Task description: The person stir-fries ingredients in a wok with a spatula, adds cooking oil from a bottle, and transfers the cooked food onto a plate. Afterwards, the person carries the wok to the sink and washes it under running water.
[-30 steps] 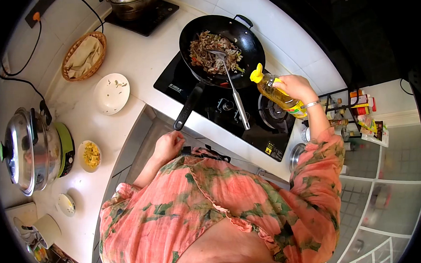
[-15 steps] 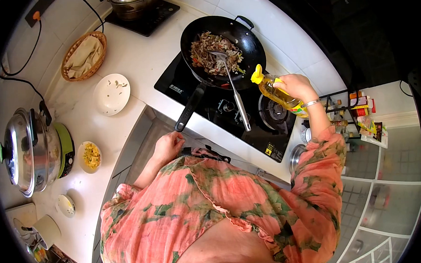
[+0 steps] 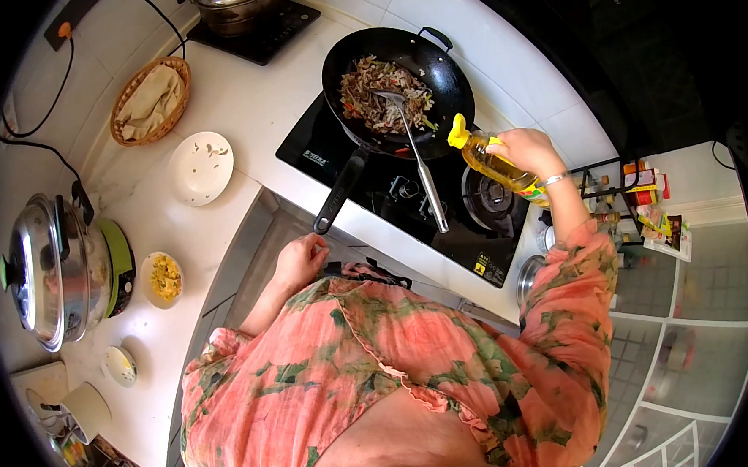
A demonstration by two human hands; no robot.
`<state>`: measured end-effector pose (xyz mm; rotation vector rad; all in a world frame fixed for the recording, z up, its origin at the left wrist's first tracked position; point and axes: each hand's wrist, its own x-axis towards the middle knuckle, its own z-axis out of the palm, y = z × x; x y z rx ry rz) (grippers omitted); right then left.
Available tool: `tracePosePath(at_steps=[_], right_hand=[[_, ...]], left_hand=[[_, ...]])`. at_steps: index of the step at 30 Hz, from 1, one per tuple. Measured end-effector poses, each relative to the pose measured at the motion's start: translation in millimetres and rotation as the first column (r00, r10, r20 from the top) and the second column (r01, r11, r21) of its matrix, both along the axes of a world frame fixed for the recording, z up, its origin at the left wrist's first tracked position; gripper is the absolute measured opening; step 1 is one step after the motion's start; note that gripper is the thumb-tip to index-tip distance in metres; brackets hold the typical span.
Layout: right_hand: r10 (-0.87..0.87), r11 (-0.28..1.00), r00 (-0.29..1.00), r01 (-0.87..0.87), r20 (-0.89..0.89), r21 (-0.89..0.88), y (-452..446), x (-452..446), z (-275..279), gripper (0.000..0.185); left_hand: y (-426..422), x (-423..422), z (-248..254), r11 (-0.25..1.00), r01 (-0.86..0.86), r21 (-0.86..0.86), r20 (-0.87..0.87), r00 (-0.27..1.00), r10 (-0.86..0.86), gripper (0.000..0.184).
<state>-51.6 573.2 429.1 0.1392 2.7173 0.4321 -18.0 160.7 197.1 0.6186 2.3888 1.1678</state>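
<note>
My right hand [image 3: 529, 152] is wrapped around a bottle of cooking oil [image 3: 486, 162], which is tilted with its yellow cap toward the wok [image 3: 452, 81]. No stream of oil is visible. In the wok lies a cooked mix of shredded food [image 3: 367, 98] with red and green bits. A metal spatula [image 3: 426, 180] rests in it, its handle leaning out over the stove front. My left hand [image 3: 302, 258] is held with curled fingers just below the end of the wok's black handle [image 3: 342, 190], apart from it, and nothing shows in it.
The black gas stove [image 3: 455, 246] has a bare burner [image 3: 492, 195] on the right. Leftward on the counter are a white plate [image 3: 201, 169], a bowl of yellow food [image 3: 165, 280], a wicker basket [image 3: 150, 101] and a steamer pot [image 3: 38, 276]. A condiment rack [image 3: 604, 189] stands at right.
Almost nothing differs. The view has shifted very slightly, while the bottle stays tilted in my right hand and my left hand keeps its place by the wok handle.
</note>
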Motion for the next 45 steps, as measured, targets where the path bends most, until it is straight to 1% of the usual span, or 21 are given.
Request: tracePosePath(at_steps=[4, 6, 12, 15, 28, 31, 33, 34, 36, 37, 39, 40, 42, 43, 45], right_hand=[[-0.015, 1.0, 1.0, 0.015, 0.0, -0.009, -3.4, -0.5, 2.4, 0.047], [-0.011, 1.0, 1.0, 0.011, 0.019, 0.027, -3.5, -1.6, 2.4, 0.049], [-0.01, 0.999, 1.0, 0.009, 0.024, 0.047, -3.5, -2.9, 1.9, 0.049], [-0.016, 1.0, 1.0, 0.016, 0.004, 0.014, -5.9, -2.3, 3.9, 0.048], [-0.015, 1.0, 1.0, 0.015, -0.006, 0.024, -0.3, -5.6, 0.0, 0.048], [-0.053, 0.999, 0.999, 0.053, -0.011, 0.003, 9.3, -7.2, -2.4, 0.049], [-0.167, 0.985, 0.986, 0.167, 0.008, -0.033, 27.1, -9.1, -12.0, 0.05], [-0.173, 0.984, 0.985, 0.173, 0.007, -0.035, 38.4, -9.3, -19.9, 0.05], [-0.253, 0.966, 0.962, 0.246, -0.098, -0.081, 53.5, -8.7, -31.1, 0.054], [-0.26, 0.964, 0.96, 0.252, -0.1, -0.084, 56.3, -8.7, -32.8, 0.054], [-0.377, 0.916, 0.919, 0.354, -0.111, -0.187, 59.4, -9.2, -34.8, 0.056], [-0.383, 0.914, 0.917, 0.358, -0.113, -0.191, 62.8, -9.3, -36.3, 0.056], [-0.442, 0.868, 0.878, 0.365, -0.186, -0.338, 66.3, -6.6, -40.5, 0.056], [-0.448, 0.864, 0.874, 0.369, -0.188, -0.342, 67.2, -4.3, -40.2, 0.056], [-0.523, 0.807, 0.826, 0.399, -0.212, -0.436, 67.8, 2.7, -38.6, 0.056]], left_hand=[[0.5, 0.1, 0.2, 1.0, -0.003, 0.0, 0.001, 1.0, 0.003, 0.017], [0.5, 0.2, 0.1, 1.0, -0.005, -0.002, -0.002, 1.0, 0.005, 0.017], [0.6, -0.1, -2.5, 1.0, -0.016, 0.002, 0.009, 1.0, 0.016, 0.017], [0.6, 0.1, -2.4, 1.0, -0.02, 0.003, 0.005, 1.0, 0.02, 0.016], [0.1, -1.0, -3.7, 1.0, -0.025, 0.016, 0.007, 1.0, 0.025, 0.015], [0.5, -1.3, -3.0, 1.0, -0.025, 0.01, 0.013, 1.0, 0.025, 0.016], [0.0, -2.0, -3.5, 1.0, -0.021, 0.004, 0.013, 1.0, 0.021, 0.016], [0.0, -2.2, -4.7, 1.0, -0.021, 0.002, 0.014, 1.0, 0.021, 0.016], [0.3, -2.5, -5.0, 1.0, -0.013, -0.003, 0.012, 1.0, 0.013, 0.016], [0.4, -2.6, -4.7, 1.0, -0.02, -0.011, 0.012, 1.0, 0.02, 0.017], [1.1, -3.4, -4.7, 1.0, -0.021, -0.02, 0.007, 1.0, 0.021, 0.017], [1.4, -3.4, -5.6, 1.0, -0.026, -0.017, 0.01, 1.0, 0.026, 0.017], [1.2, -2.8, -5.0, 0.999, -0.025, -0.02, 0.012, 1.0, 0.026, 0.017], [2.4, -3.2, -4.0, 0.999, -0.003, -0.034, 0.01, 1.0, 0.003, 0.017], [5.3, -3.4, -3.0, 0.998, 0.031, -0.05, 0.005, 1.0, -0.031, 0.017]])
